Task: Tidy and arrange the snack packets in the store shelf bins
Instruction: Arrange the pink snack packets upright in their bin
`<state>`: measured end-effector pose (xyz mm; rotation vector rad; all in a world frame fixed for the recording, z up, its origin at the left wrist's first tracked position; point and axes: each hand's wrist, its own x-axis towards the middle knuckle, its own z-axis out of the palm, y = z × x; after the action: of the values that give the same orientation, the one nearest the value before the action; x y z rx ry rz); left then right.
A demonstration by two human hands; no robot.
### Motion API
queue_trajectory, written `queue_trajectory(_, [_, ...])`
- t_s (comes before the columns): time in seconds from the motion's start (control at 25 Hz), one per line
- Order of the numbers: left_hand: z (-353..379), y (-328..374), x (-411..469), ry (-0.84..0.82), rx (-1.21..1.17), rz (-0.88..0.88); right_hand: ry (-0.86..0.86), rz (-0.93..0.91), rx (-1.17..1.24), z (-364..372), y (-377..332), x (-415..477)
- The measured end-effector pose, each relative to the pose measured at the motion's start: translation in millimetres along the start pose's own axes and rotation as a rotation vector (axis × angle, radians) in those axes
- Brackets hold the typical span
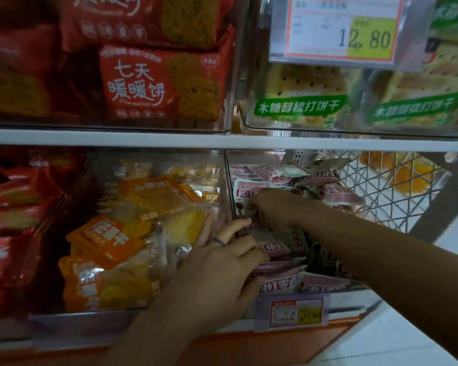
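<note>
A clear bin (pixel 296 291) on the lower shelf holds several pink-and-white snack packets (pixel 339 195). My right hand (pixel 271 207) reaches deep into this bin, fingers closed on a white-and-pink packet (pixel 245 192) standing against the bin's left wall. My left hand (pixel 222 260) rests at the clear divider (pixel 229 196) between this bin and the orange one, fingers spread and curled over the front packets (pixel 273 247); whether it grips one is unclear. Orange-and-yellow biscuit packets (pixel 111 260) fill the bin to the left.
A white shelf board (pixel 222 140) runs overhead. Above it are bins of red biscuit packs (pixel 154 83) and green-label cracker packs (pixel 299 101), with a price tag (pixel 336 30). A wire basket (pixel 381 186) stands right of the pink bin. A small price label (pixel 292 311) hangs on the bin front.
</note>
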<state>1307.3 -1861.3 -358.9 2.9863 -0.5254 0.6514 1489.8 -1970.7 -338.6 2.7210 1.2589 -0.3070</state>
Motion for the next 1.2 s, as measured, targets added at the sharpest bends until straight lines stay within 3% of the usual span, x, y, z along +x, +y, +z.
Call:
queue_trajectory(0.32, [4, -1, -1, 0.028, -0.043, -0.003, -0.263, -0.006, 0.100, -6, 12, 8])
queue_trajectory(0.72, [2, -1, 0, 0.034, -0.063, 0.002, -0.264, 0.167, 0.170, -16, -1, 9])
queue_trajectory(0.88, [1, -2, 0, 0.044, -0.072, 0.001, -0.131, 0.159, 0.267, -17, 0, 5])
queue_trajectory(1.04, [0, -2, 0, 0.036, -0.091, 0.009, 0.179, 0.231, 0.646, -17, 2, -12])
queue_trajectory(1.2, [-2, -1, -1, 0.024, -0.093, 0.012, 0.384, 0.276, 0.915, -15, 9, -36])
